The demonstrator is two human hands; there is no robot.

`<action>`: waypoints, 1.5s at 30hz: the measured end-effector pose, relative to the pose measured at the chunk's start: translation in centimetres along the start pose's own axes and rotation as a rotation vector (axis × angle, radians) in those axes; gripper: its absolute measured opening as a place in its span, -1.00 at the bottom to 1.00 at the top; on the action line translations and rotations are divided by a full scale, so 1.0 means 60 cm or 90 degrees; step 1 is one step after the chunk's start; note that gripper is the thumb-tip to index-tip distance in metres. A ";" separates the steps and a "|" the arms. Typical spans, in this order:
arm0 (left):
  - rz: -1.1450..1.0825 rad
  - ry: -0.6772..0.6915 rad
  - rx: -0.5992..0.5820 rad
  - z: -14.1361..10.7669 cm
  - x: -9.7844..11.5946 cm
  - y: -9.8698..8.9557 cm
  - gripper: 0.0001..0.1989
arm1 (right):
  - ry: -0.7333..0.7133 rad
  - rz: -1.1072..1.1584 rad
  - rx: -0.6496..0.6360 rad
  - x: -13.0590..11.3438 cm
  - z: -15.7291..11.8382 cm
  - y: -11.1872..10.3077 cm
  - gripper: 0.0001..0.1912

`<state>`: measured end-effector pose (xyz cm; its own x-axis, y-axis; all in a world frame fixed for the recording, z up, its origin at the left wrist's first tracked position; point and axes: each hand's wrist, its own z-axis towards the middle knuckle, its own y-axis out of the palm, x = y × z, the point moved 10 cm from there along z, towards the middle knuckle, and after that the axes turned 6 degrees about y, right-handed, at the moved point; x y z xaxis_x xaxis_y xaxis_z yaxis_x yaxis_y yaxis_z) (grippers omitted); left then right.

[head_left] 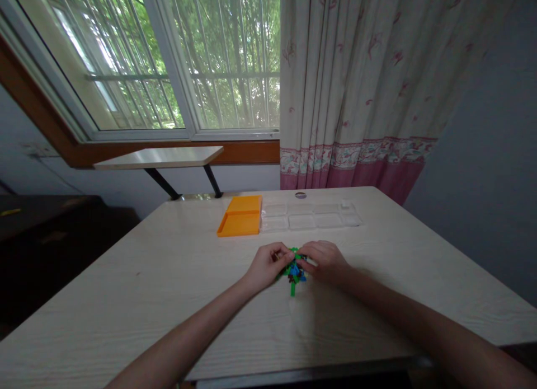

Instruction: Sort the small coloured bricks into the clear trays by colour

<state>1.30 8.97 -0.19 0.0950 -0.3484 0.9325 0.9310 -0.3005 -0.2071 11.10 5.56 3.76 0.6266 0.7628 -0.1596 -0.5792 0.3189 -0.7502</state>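
Between my two hands is a small cluster of plastic building pieces (295,270), mostly green and blue with some dark red or brown bits. A green piece (292,289) sticks out of it toward me. My left hand (269,263) pinches the cluster from the left with thumb and fingertips. From the right, my right hand (324,260) has its fingers closed on the upper right part. Both hands are low over the table (201,299). My fingers hide part of the cluster, and single pieces are too small to make out.
Beyond my hands lies an orange open case (240,223). Touching its right side, clear plastic compartment trays (311,221) reach rightward. A round metallic disc (301,195) is at the table's back edge. A raised shelf (161,157) stands at the back left, before the window.
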 end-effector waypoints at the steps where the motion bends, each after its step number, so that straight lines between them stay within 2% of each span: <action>1: -0.007 -0.005 0.001 0.000 0.001 0.000 -0.69 | 0.003 0.001 0.006 0.001 0.000 -0.002 -0.82; 7: -0.020 -0.024 0.003 -0.001 0.008 0.001 -0.69 | 0.013 0.015 0.045 0.004 0.001 -0.014 -0.83; 19: -0.038 -0.025 -0.005 -0.002 0.008 0.003 -0.72 | 0.011 0.040 0.056 -0.001 0.003 -0.024 -0.83; 24: -0.047 -0.012 -0.020 -0.001 0.015 0.004 -0.72 | 0.019 0.091 0.100 0.005 0.005 -0.037 -0.88; 35: 0.180 0.064 0.027 -0.001 0.047 -0.014 -0.79 | 0.019 0.080 0.098 0.004 0.005 -0.037 -0.88; 45: 0.257 0.154 0.039 -0.002 0.074 -0.018 -0.83 | 0.064 0.090 0.084 0.016 0.004 -0.028 -0.86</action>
<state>0.67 7.62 4.11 0.3753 -0.6262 0.6834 0.8561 -0.0485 -0.5146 12.54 5.88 5.04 0.5787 0.7477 -0.3257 -0.7245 0.2879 -0.6263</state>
